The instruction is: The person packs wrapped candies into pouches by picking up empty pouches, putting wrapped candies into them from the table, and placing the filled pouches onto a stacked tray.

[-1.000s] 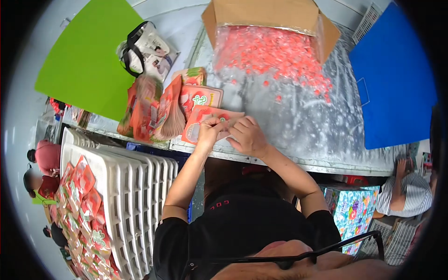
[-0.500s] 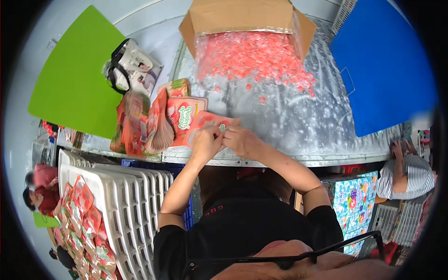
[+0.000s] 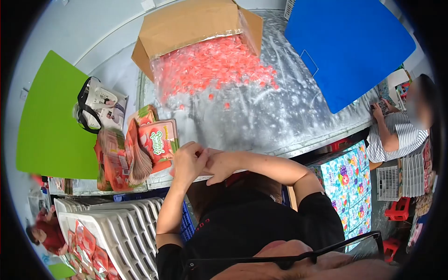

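My left hand [image 3: 188,162] is curled at the table's front edge, thumb and fingers drawn together; whatever it may hold is hidden. Close against it, my right hand [image 3: 221,164] has its thumb stretched downward, while its other fingers are partly hidden behind the left hand. Just left of the hands lies a flat red pouch [image 3: 158,141] with green and white lettering, on top of other pouches. Beside it stands a fanned stack of red pouches [image 3: 137,161]. A plastic-wrapped bundle of pouches [image 3: 114,156] is further left.
An open cardboard box [image 3: 186,21] spills small pink wrapped pieces [image 3: 210,63] onto the metal table [image 3: 252,126]. A white bag [image 3: 105,102], green board [image 3: 56,126] and blue board [image 3: 345,46] flank it. White trays [image 3: 126,233] are stacked below left. A person in stripes [image 3: 394,133] works at right.
The view has turned and shifted to the right. Both hands have drawn toward the table edge and closer together. The pouch between them earlier no longer shows clearly.
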